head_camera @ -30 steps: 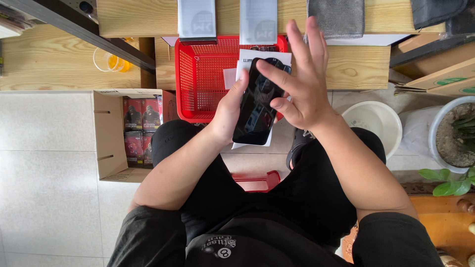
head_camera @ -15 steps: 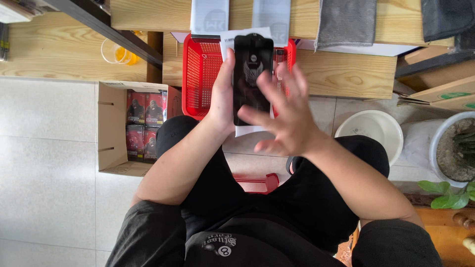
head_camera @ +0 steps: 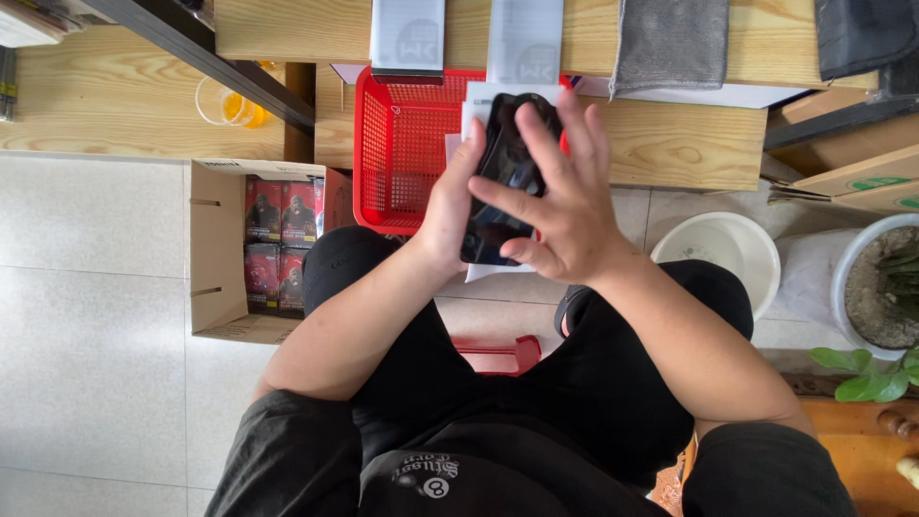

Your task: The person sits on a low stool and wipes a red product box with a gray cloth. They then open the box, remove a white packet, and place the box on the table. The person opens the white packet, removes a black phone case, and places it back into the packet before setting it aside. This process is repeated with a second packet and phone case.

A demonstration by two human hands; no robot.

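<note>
— How many things of each kind do you count?
— One black phone (head_camera: pixel 504 182), one red basket (head_camera: pixel 402 153), two grey cloths: (head_camera: pixel 668 43) and (head_camera: pixel 855 29).
— Boxes?
— One open cardboard box (head_camera: pixel 215 249) with four red packs (head_camera: pixel 278 244). Also one white bowl (head_camera: pixel 718 251), one plastic cup (head_camera: pixel 222 101), one plant pot (head_camera: pixel 876 282).

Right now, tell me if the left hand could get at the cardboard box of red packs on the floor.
Probably not at once: the left hand holds the dark phone-shaped panel, though the cardboard box lies open on that side beside the knee.
</note>
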